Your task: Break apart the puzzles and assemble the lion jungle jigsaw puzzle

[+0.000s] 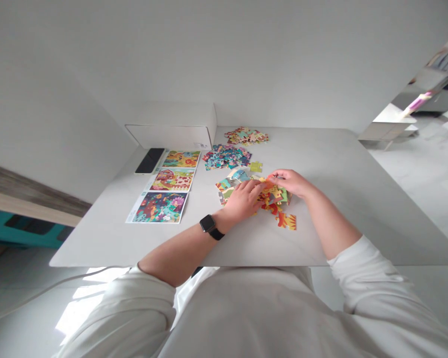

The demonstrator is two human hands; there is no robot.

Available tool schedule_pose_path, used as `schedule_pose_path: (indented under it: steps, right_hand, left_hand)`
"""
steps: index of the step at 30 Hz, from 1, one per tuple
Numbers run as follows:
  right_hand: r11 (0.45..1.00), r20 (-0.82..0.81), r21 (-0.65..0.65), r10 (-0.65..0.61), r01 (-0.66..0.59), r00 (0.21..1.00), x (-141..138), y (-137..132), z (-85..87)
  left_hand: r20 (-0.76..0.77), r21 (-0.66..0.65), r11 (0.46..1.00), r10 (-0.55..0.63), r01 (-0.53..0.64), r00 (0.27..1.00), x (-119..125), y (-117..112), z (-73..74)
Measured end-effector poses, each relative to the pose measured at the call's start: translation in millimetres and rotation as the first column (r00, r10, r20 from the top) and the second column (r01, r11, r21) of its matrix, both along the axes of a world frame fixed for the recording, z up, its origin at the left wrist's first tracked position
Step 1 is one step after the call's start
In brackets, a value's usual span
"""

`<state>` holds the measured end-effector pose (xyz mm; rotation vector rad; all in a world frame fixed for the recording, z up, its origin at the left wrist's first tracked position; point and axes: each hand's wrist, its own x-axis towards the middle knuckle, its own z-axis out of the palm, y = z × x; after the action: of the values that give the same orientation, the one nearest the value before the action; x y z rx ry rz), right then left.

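My left hand (242,201) and my right hand (290,181) meet over a loose heap of orange and yellow jigsaw pieces (274,199) on a pale table (332,209). The fingertips of both hands pinch a small orange piece (268,184). A red-and-orange piece (286,221) lies apart at the heap's near side. Teal and cream pieces (226,188) sit beside my left fingers, and a lime piece (256,167) lies beyond them. Farther off are a teal-and-pink pile (226,156) and a mixed pile (246,135).
Several printed picture cards (159,207) lie in a column at the table's left. A black phone (150,160) lies beyond them, next to a white box (171,127) at the far edge. A black smartwatch (208,223) is on my left wrist. Walls bound the table's far and left sides.
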<state>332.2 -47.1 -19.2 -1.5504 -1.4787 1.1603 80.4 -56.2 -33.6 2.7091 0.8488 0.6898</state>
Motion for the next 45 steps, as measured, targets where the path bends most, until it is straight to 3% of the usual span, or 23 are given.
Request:
schedule_pose_path:
  steps: [3,5,7,9,11,12,15,18,22,25,27,29,31,34,37,41,45]
  right_hand:
    - [0.992,-0.096,0.082,-0.084,0.092,0.992,-1,0,3.7]
    - [0.981,-0.142,0.144,-0.113,0.133,0.983,-5,0,3.3]
    - [0.968,-0.161,0.195,-0.127,0.158,0.979,-12,0,0.5]
    - [0.958,-0.145,0.231,-0.139,0.170,0.980,-22,-1,-3.9]
    - [0.952,-0.112,0.252,-0.149,0.174,0.982,-32,-2,-8.3]
    - [0.951,-0.093,0.259,-0.151,0.170,0.984,-37,-2,-10.1]
    - [0.948,-0.015,0.280,-0.153,0.151,0.988,-46,-4,-12.3]
    - [0.949,0.109,0.288,-0.166,0.129,0.980,-46,-4,-10.7]
    - [0.946,0.278,0.277,-0.246,0.168,0.929,-34,-4,-9.2]
    - [0.942,0.341,0.294,-0.263,0.163,0.903,-25,-4,-10.5]
    - [0.937,0.397,0.323,-0.259,0.130,0.881,-21,-4,-11.7]
    - [0.935,0.458,0.343,-0.249,0.089,0.853,-18,-4,-12.3]
    - [0.941,0.490,0.335,-0.221,0.052,0.843,-15,-5,-11.9]
    - [0.949,0.505,0.315,-0.147,-0.023,0.850,-9,-8,-9.5]
    - [0.923,0.554,0.314,0.012,-0.223,0.832,-7,-17,-7.0]
    - [0.847,0.648,0.271,0.190,-0.457,0.737,-16,-30,-9.6]
    - [0.865,0.743,0.224,0.146,-0.450,0.653,-24,-34,-15.2]
  left_hand:
    - [0.180,-0.095,0.995,0.054,-0.038,0.982,-1,5,-3.2]
    - [0.319,-0.232,0.973,0.069,0.007,0.945,-1,8,-6.1]
    - [0.449,-0.436,0.891,0.090,0.130,0.889,0,10,-8.3]
    - [0.553,-0.616,0.735,0.146,0.285,0.820,1,11,-8.9]
    - [0.607,-0.710,0.598,0.255,0.371,0.753,3,12,-8.2]
    - [0.611,-0.738,0.560,0.318,0.376,0.725,4,13,-7.8]
    - [0.588,-0.787,0.514,0.460,0.341,0.665,6,17,-7.3]
    - [0.579,-0.804,0.487,0.515,0.341,0.632,4,25,-7.6]
    - [0.548,-0.809,0.539,0.547,0.234,0.633,-8,36,-6.3]
    - [0.492,-0.793,0.599,0.523,0.111,0.696,-19,43,-4.9]
    - [0.441,-0.734,0.679,0.478,-0.001,0.760,-27,46,-3.4]
    - [0.365,-0.614,0.779,0.424,-0.128,0.829,-34,47,-0.4]
    - [0.268,-0.483,0.845,0.391,-0.229,0.881,-40,47,4.3]
    - [0.117,-0.384,0.868,0.383,-0.314,0.916,-46,47,12.6]
    - [-0.003,-0.261,0.883,0.404,-0.391,0.915,-50,47,18.1]
    - [-0.031,-0.014,0.928,0.373,-0.373,0.927,-50,44,18.5]
    - [-0.115,-0.006,0.990,0.143,-0.144,0.983,-43,31,16.5]
